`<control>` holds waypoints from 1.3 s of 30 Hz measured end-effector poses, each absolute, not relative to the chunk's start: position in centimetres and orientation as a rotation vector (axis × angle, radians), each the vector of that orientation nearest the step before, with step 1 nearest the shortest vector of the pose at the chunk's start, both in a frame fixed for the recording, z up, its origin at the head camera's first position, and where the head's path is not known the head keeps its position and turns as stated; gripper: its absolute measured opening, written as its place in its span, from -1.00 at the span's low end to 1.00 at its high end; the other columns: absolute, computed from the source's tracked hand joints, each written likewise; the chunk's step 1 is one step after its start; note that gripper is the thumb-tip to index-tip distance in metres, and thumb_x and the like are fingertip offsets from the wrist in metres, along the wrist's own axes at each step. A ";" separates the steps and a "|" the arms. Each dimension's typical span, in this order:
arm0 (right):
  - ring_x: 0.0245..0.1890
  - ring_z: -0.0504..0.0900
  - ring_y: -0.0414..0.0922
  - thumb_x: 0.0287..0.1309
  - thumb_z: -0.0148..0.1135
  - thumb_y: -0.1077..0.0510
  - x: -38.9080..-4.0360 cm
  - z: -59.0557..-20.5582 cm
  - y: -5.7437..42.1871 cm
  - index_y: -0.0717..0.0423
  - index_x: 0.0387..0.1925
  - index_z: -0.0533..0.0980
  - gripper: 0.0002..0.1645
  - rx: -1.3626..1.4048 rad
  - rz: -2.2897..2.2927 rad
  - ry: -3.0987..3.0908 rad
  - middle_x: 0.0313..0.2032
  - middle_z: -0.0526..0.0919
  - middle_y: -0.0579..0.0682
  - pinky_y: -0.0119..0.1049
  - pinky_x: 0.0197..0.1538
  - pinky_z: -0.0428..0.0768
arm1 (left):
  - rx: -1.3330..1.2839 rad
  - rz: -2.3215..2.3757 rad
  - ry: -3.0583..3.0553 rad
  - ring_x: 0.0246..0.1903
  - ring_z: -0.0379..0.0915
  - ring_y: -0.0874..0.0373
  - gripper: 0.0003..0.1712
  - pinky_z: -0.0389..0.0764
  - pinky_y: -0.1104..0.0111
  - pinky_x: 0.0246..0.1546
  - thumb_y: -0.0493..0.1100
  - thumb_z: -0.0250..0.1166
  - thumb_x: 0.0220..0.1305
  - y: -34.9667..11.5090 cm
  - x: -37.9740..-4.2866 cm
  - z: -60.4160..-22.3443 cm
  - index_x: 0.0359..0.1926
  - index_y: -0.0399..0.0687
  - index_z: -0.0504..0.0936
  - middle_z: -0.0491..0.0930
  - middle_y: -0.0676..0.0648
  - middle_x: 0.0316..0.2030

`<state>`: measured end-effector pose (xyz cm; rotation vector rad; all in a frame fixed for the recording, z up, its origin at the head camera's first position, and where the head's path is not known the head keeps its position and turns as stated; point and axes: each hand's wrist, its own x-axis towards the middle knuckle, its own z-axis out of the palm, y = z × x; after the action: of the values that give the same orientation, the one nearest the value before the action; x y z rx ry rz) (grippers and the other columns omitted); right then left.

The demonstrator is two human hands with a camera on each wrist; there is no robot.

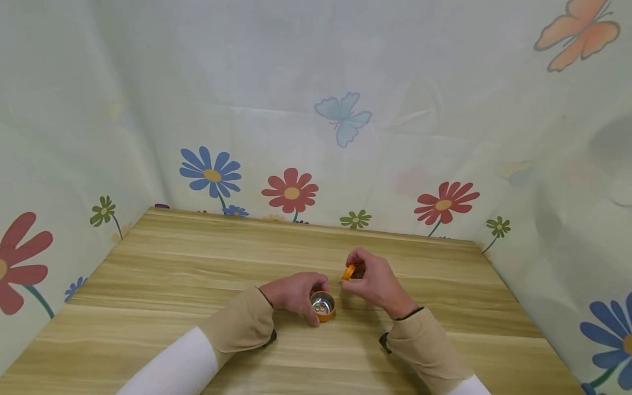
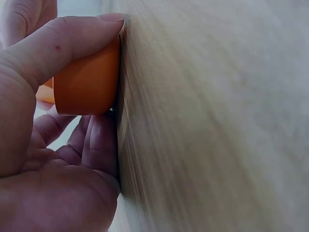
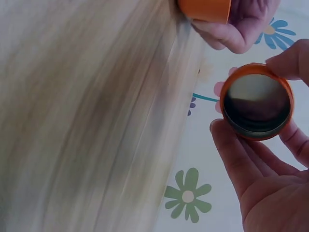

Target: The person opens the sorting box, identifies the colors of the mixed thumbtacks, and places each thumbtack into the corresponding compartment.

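A small round orange tin (image 1: 324, 317) with a silvery inside stands on the table, its top uncovered. A few tiny coloured pieces (image 1: 320, 308) lie at its bottom, too small to identify. My left hand (image 1: 296, 293) grips the tin from the left, and the left wrist view shows the thumb across the orange wall (image 2: 87, 89). Just to the right, my right hand (image 1: 374, 281) pinches a round orange lid (image 1: 349, 272) by its edge, above the table. In the right wrist view the lid's hollow metallic inside (image 3: 258, 104) faces the camera.
The wood-grain table (image 1: 212, 258) spreads around both hands. Pale cloth walls (image 1: 375, 181) printed with flowers and butterflies enclose it at the back and both sides.
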<state>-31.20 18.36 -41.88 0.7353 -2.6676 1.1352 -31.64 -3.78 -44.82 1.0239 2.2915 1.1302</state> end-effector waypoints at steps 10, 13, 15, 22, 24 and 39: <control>-0.33 0.56 -0.16 -0.21 0.52 0.24 -31.0 -41.8 18.4 0.12 -0.39 0.51 -0.68 0.815 1.196 -2.630 -0.28 0.59 -0.02 -0.15 -0.19 0.57 | 1.046 1.146 2.282 -0.33 0.48 0.15 -0.42 0.48 0.44 -0.32 -0.36 0.58 -0.37 -3.7 -31.6 -44.8 -0.25 -0.11 0.47 0.57 0.02 -0.33; -0.31 0.56 -0.18 -0.22 0.53 0.22 -30.9 -41.7 18.3 0.09 -0.46 0.51 -0.69 0.797 1.204 -2.621 -0.22 0.60 -0.03 -0.16 -0.18 0.57 | 1.048 1.140 2.281 -0.33 0.48 0.15 -0.42 0.48 0.44 -0.31 -0.35 0.58 -0.36 -3.8 -31.7 -44.8 -0.25 -0.11 0.47 0.57 0.02 -0.33; -0.30 0.57 -0.20 -0.22 0.54 0.21 -30.9 -41.7 18.2 0.07 -0.48 0.51 -0.70 0.769 1.208 -2.620 -0.21 0.61 -0.05 -0.17 -0.19 0.57 | 1.045 1.130 2.283 -0.33 0.48 0.16 -0.42 0.48 0.43 -0.31 -0.34 0.58 -0.35 -3.8 -31.7 -44.9 -0.25 -0.09 0.47 0.57 0.03 -0.32; -0.29 0.57 -0.23 -0.23 0.54 0.25 -30.8 -41.6 18.0 0.04 -0.52 0.51 -0.70 0.739 1.269 -2.595 -0.18 0.62 -0.08 -0.13 -0.20 0.58 | 1.032 1.096 2.312 -0.34 0.47 0.19 -0.41 0.49 0.43 -0.30 -0.29 0.59 -0.35 -3.8 -31.8 -44.9 -0.24 -0.04 0.47 0.56 0.07 -0.32; -0.28 0.58 -0.22 -0.22 0.54 0.25 -30.8 -41.6 18.0 0.05 -0.52 0.50 -0.70 0.752 1.303 -2.579 -0.18 0.62 -0.07 -0.11 -0.20 0.57 | 1.027 1.084 2.319 -0.33 0.47 0.19 -0.41 0.49 0.43 -0.29 -0.28 0.60 -0.35 -3.9 -31.9 -44.9 -0.24 -0.03 0.47 0.56 0.07 -0.32; -0.23 0.57 -0.08 -0.18 0.50 0.30 -29.8 -40.4 17.5 0.21 -0.29 0.50 -0.62 0.815 1.487 -2.515 -0.16 0.59 0.02 -0.11 -0.09 0.53 | 1.031 1.060 2.331 -0.34 0.46 0.21 -0.39 0.48 0.44 -0.28 -0.27 0.60 -0.36 -3.8 -31.9 -45.0 -0.23 0.00 0.46 0.55 0.10 -0.33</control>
<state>-29.80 17.47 -40.43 0.8153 -2.5147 1.4875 -31.93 -3.82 -45.04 1.0314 2.3310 1.0604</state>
